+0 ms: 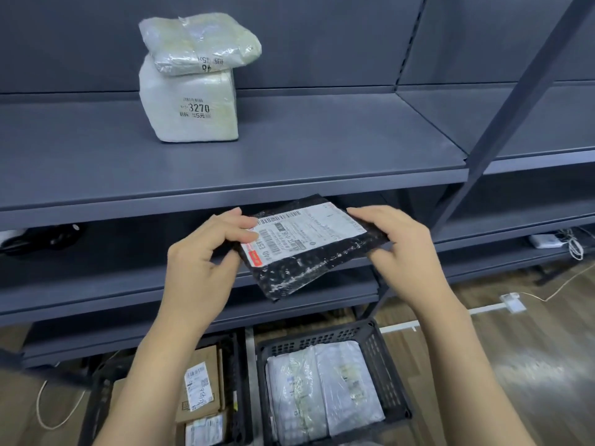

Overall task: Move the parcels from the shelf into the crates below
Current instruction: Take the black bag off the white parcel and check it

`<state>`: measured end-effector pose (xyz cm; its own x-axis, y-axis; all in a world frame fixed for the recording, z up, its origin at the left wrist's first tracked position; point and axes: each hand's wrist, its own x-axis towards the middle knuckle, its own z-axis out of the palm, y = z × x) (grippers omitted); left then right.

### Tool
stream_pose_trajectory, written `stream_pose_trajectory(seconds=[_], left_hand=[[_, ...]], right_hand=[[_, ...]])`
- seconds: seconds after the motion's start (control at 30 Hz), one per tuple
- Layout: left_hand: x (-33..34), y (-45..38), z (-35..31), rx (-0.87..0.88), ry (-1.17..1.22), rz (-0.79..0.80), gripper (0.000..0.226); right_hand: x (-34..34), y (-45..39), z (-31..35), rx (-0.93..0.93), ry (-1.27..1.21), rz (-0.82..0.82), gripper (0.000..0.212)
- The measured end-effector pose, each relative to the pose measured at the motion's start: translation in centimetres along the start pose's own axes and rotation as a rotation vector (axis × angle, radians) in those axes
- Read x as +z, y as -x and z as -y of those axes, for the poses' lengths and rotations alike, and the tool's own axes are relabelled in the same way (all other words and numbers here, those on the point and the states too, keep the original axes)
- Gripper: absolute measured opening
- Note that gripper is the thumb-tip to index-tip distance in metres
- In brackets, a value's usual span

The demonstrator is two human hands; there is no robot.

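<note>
Currently both hands are holding a flat black plastic mailer bag with a white shipping label (309,244) out in front of the grey metal shelf (289,162), label side up, probably so the label can be read and the right crate chosen. The left hand (206,252) is pinching the bag's near-left edge, thumb lying on top over the label's corner and the other fingers (225,257) curling underneath. The right hand (402,246) is gripping the far-right edge, its fingers curling over the top of the bag; its thumb is hidden, so I cannot tell how it is lying.

Beyond the fingers, on the shelf, two parcels are waiting: a blocky white foam-wrapped parcel marked 3270 (190,104) with a smaller clear-wrapped cream parcel (199,43) lying tilted on top of it. They are well apart from the hands.

Below the fingers, on the floor, two black perforated plastic crates are standing side by side. The right crate (386,358), almost directly under the bag, is already carrying white soft-wrapped parcels (325,391); the left crate (236,365) is carrying brown cardboard boxes (199,381). Judging by that sorting, the soft bag likely belongs in the right crate.
</note>
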<state>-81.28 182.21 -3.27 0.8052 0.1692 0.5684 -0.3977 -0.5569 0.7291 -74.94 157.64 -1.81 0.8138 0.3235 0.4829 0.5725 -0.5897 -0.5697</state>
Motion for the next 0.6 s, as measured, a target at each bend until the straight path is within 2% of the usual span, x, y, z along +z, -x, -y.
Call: stream_pose_trajectory(seconds=[0.1,0.2,0.33,0.43,0.5,0.6], left_hand=[[-0.5,0.0,-0.1,-0.088,-0.012,0.037,0.051],[-1.1,0.0,-0.4,-0.225,-0.017,0.07,0.044],[-1.8,-0.1,-1.1,-0.266,-0.143,0.103,0.061],[-1.4,-0.3,-1.9,-0.071,-0.359,0.18,0.058],[-0.6,-0.3,-2.4,0.093,-0.473,0.212,0.048],[0.5,-0.3,-3.2,0.222,-0.556,0.184,0.029]], right_hand=[[-0.5,-0.3,0.6,-0.096,-0.09,-0.078,0.029],[-0.5,-0.2,1.3,-0.116,-0.163,-0.105,0.013],[-0.2,-0.2,1.3,-0.108,-0.035,-0.07,0.013],[0.3,-0.4,1.9,-0.183,0.104,-0.04,0.01],[0.9,-0.6,2.7,-0.249,0.153,-0.025,0.012],[1.7,-0.6,3.7,-0.326,0.213,-0.009,0.012]])
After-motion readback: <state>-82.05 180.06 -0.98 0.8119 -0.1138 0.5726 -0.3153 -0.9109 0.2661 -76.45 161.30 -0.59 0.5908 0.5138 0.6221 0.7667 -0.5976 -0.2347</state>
